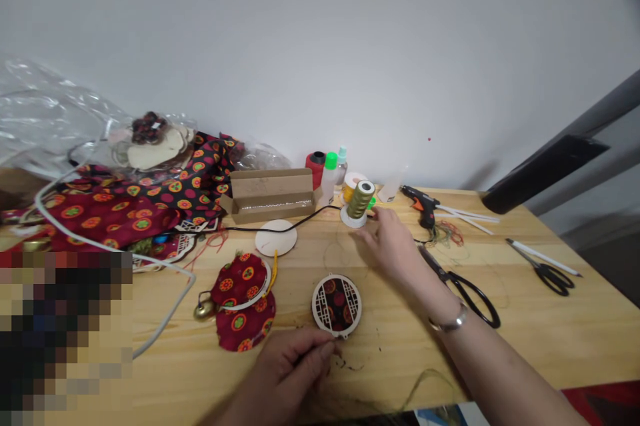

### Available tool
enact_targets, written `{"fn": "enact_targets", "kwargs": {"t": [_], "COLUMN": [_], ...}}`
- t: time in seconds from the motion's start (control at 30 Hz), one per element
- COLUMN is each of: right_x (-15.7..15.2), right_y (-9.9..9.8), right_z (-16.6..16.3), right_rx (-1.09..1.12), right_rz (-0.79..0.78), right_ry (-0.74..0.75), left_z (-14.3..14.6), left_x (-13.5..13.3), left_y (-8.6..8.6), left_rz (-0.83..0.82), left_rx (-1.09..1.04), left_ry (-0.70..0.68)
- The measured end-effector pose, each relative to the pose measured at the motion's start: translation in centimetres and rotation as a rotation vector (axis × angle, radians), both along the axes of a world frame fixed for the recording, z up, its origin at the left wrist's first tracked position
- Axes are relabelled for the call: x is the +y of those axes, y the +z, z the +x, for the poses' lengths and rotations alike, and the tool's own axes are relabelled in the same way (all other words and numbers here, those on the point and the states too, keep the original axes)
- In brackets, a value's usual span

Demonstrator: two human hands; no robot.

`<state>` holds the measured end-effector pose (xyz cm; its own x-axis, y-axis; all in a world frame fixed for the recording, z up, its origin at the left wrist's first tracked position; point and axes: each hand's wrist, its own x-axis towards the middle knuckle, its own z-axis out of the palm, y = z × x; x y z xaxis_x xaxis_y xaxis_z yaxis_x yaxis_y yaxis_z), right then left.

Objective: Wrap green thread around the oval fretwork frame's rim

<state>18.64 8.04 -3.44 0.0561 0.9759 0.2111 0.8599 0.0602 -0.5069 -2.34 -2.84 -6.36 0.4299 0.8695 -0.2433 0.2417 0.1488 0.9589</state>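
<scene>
My left hand rests near the table's front edge with its fingers pinched together, touching the lower edge of a round white lattice frame backed with red patterned cloth. What the pinch holds is too small to make out. My right hand reaches across the table, fingers spread, its tips beside an olive-gold thread spool standing on a white base. A bracelet sits on that wrist. Thin thread trails over the table near the front edge.
Round red patterned cloth pieces with a small bell lie to the left. A plain wooden disc, a cardboard box, bottles, a glue gun, two pairs of scissors, piled fabric and a white cable share the wooden table.
</scene>
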Motion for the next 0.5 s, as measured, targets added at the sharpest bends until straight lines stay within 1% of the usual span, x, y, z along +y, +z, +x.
{"fn": "enact_targets", "kwargs": {"t": [0.03,0.1,0.13,0.23,0.33,0.43,0.5], "right_x": [-1.3,-4.1,-5.4,-8.3,-9.3,-9.2,-9.0], "right_y": [0.2,0.5,0.5,0.2,-0.2,-0.5,-0.6], "right_z": [0.0,-0.1,-0.2,-0.8,-1.5,-2.0,-2.2], "right_rx": [-0.009,0.008,0.042,0.097,0.094,0.074,0.068], "right_rz": [-0.004,-0.059,-0.098,-0.132,-0.151,-0.172,-0.175], "right_ry": [0.025,0.173,0.24,0.379,0.433,0.443,0.448], "left_z": [0.0,0.1,0.1,0.2,0.3,0.5,0.6], "left_x": [0.0,0.0,0.0,0.1,0.4,0.6,0.8], "left_y": [0.0,0.1,0.2,0.5,0.4,-0.2,-0.5], "left_rz": [-0.02,-0.064,-0.084,-0.112,-0.155,-0.231,-0.243], "left_rx": [-0.03,-0.092,-0.119,-0.163,-0.201,-0.283,-0.331], "left_ry": [0.027,0.081,0.101,0.171,0.262,0.367,0.419]}}
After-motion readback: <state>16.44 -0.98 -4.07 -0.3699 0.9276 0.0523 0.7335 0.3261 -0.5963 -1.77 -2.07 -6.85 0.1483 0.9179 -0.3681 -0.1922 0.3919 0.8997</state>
